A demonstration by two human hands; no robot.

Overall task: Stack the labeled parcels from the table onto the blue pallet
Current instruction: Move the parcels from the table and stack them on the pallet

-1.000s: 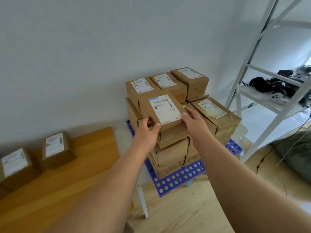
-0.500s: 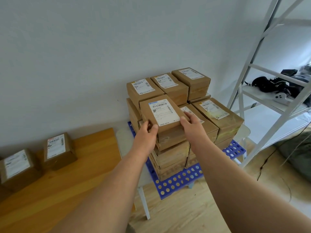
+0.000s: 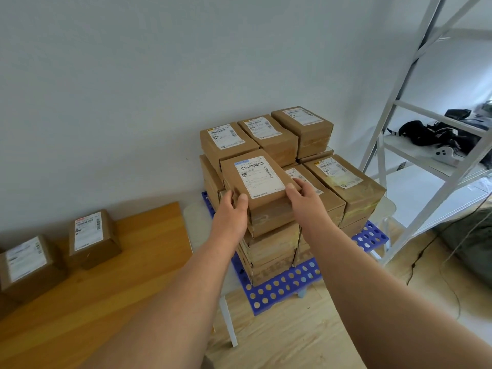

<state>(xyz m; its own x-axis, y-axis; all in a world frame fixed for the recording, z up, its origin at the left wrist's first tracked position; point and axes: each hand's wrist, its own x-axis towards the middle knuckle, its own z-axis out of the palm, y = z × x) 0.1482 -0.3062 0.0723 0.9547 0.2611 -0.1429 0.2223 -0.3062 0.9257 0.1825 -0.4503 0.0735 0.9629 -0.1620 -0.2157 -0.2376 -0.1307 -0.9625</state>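
I hold a brown labeled parcel [image 3: 255,179] between both hands at the front left top of the parcel stack [image 3: 343,182] on the blue pallet [image 3: 282,291]. My left hand [image 3: 231,214] grips its near left corner, my right hand [image 3: 303,198] its near right corner. The parcel sits tilted on the box beneath it. Two more labeled parcels, one [image 3: 91,238] nearer the pallet and one [image 3: 26,265] at the far left, lie on the wooden table [image 3: 111,288].
The pallet rests on a small white stand [image 3: 229,320] against the grey wall. A white metal shelf rack [image 3: 415,145] with dark gear on it stands at the right. A dark green bag [image 3: 471,241] and cables lie on the wooden floor.
Both hands have carried the parcel slightly forward and down onto the front left column of the stack. The parcels on the table have not moved.
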